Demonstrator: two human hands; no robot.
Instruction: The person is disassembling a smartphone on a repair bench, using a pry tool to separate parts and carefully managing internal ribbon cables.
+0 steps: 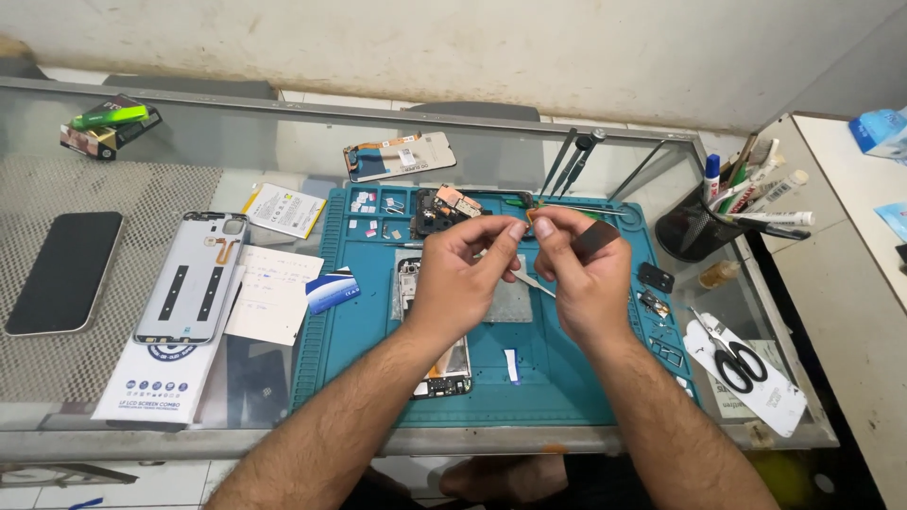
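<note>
My left hand (463, 269) and my right hand (586, 274) meet above a teal work mat (567, 378), fingertips pinched together on a small orange part (530, 216). A dark flat strip (595, 239) hangs from my right fingers. Metal tweezers (532, 278) poke out between the hands; which hand grips them is unclear. Under my left forearm lies an opened phone frame (442, 373) on the mat. A grey metal plate (505, 302) sits beneath the hands.
On the glass table: a phone back cover (194, 276), a dark phone (66, 271), a battery (283, 210), a display panel (399, 156), scissors (732, 357), a mesh pen cup (694, 227), screwdrivers (572, 162), small parts in the mat's trays (378, 212).
</note>
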